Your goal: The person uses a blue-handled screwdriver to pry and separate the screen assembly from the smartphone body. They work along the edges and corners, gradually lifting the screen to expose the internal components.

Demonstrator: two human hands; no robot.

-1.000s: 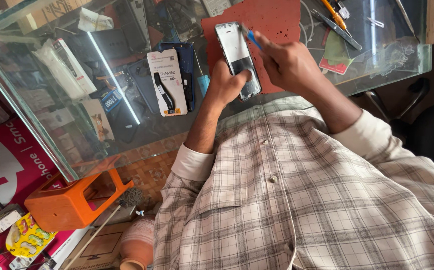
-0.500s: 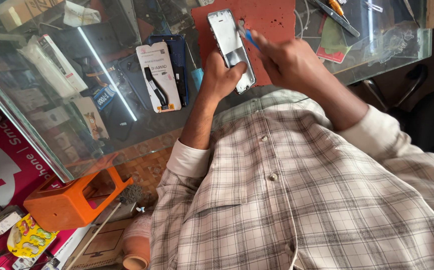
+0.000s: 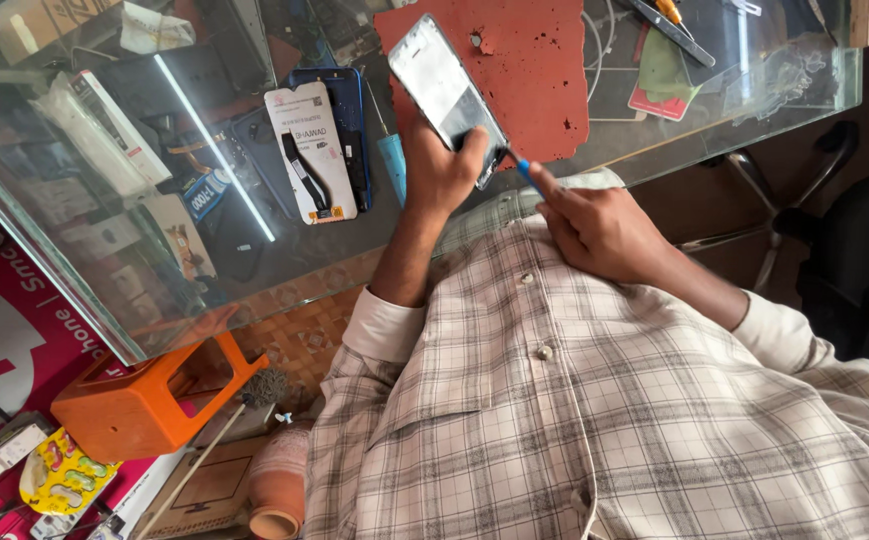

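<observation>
While the left hand holds its grip closed around the lower end of a phone, the handset lies tilted over a red mat on the glass desk. Right hand: grip closed on a blue-handled tool, tip touching the phone's lower corner. Adjacent: white packaged accessory, just left of the left hand.

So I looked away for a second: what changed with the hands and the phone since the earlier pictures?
The right hand drew its blue-tipped tool off the top of the phone and down to the phone's lower edge, nearer the body. The left hand kept its grip on the phone, still tilted over the red mat. The things under the glass counter stayed put.
</observation>
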